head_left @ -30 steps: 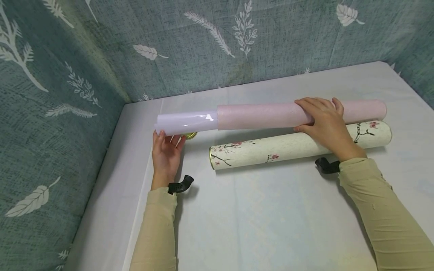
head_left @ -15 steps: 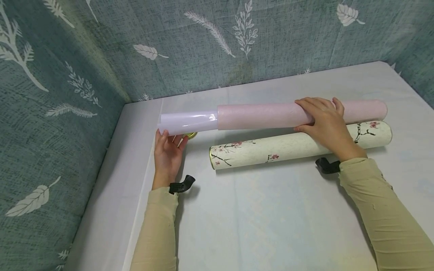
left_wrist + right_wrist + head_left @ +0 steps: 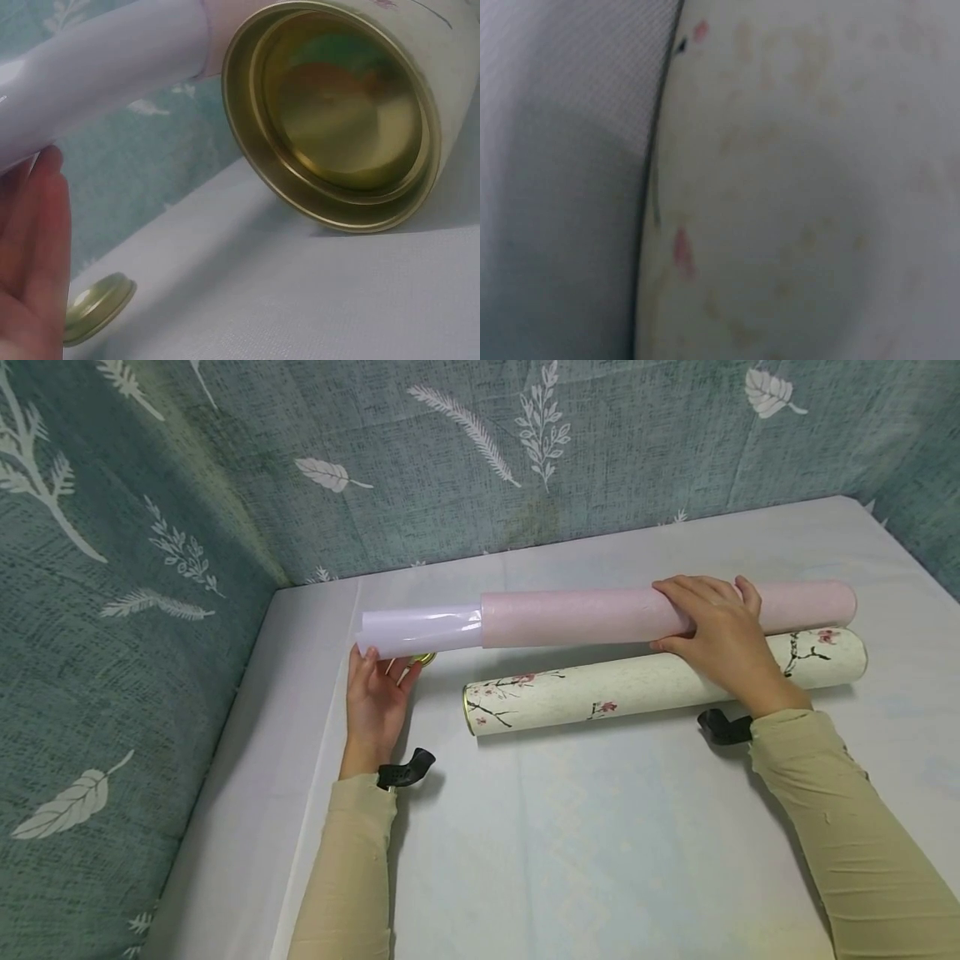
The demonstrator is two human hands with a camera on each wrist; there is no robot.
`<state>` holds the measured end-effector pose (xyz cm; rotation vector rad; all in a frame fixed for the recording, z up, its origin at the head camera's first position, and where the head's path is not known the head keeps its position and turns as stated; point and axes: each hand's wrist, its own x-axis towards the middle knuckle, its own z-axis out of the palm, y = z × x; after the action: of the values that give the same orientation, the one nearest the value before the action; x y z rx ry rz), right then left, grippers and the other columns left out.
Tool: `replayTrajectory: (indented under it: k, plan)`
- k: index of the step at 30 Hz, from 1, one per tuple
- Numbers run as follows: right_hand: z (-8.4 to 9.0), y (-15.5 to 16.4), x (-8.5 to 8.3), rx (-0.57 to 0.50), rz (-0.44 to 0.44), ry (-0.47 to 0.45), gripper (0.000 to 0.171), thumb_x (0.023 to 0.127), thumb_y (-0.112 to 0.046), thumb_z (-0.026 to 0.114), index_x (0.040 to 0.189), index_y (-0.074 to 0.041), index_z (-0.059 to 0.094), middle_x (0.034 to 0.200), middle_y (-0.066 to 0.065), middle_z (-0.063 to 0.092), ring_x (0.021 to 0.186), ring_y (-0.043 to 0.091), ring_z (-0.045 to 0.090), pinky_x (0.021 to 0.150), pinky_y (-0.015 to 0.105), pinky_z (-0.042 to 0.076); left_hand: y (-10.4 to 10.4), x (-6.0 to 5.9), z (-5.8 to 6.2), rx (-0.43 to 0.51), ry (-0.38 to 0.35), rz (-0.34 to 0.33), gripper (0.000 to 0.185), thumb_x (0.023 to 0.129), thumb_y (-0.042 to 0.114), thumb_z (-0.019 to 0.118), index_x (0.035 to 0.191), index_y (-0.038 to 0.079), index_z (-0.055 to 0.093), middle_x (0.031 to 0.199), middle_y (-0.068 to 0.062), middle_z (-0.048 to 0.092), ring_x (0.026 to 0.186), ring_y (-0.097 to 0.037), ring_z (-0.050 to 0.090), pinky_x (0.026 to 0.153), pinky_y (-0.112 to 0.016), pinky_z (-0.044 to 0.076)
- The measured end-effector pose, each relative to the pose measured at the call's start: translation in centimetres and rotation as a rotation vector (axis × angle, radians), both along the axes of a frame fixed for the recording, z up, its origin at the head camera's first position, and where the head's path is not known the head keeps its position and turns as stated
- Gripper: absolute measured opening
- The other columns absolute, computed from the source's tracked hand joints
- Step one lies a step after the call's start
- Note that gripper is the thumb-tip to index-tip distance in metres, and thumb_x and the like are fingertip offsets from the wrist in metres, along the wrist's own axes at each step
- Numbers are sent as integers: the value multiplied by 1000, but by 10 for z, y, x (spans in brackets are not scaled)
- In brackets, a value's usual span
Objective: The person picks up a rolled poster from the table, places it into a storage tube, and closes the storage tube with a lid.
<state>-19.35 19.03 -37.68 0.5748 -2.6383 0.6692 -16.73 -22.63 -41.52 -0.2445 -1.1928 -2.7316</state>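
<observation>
Pink tube (image 3: pixel 577 618); glossy white roll (image 3: pixel 420 631) jutting from left end

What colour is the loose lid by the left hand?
Gold; the left wrist view shows the lid best.

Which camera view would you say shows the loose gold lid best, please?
The left wrist view: most of the lid shows there, its left edge hidden by the left hand. The head view gives only a sliver beyond that hand; the right wrist view shows none.

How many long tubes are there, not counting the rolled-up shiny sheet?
2. The right hand holds the pink tube; the flowery tube lies just below it in the head view. No others seem hidden.
</observation>
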Motion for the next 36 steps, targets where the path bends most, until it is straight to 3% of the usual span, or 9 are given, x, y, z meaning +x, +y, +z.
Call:
replayTrajectory:
  k: [14, 21, 36]
  plan:
    - [0, -1, -1, -2, 4, -1, 68, 67, -27, 78, 127, -19, 49, 126, 3, 49, 118, 27, 36, 102, 50, 0, 2, 1, 1, -76, -15, 18, 41, 90, 21, 51, 128, 19, 39, 128, -15, 43, 114, -32, 46, 92, -42, 39]
    - [0, 1, 0, -7, 7, 2, 68, 67, -27, 78, 128, -19, 49, 126, 3, 49, 118, 27, 36, 101, 51, 1, 3, -1, 1, -35, -12, -5, 40, 90, 18, 49, 129, 18, 37, 125, -15, 44, 111, -31, 49, 88, -40, 42]
    - [-1, 0, 1, -15, 10, 0, 67, 67, -27, 77, 127, -19, 49, 127, 3, 49, 119, 26, 36, 102, 49, 1, 9, -2, 2, -65, 3, -30, 36, 91, 18, 47, 127, 16, 38, 118, -13, 48, 103, -31, 53, 88, -41, 42]
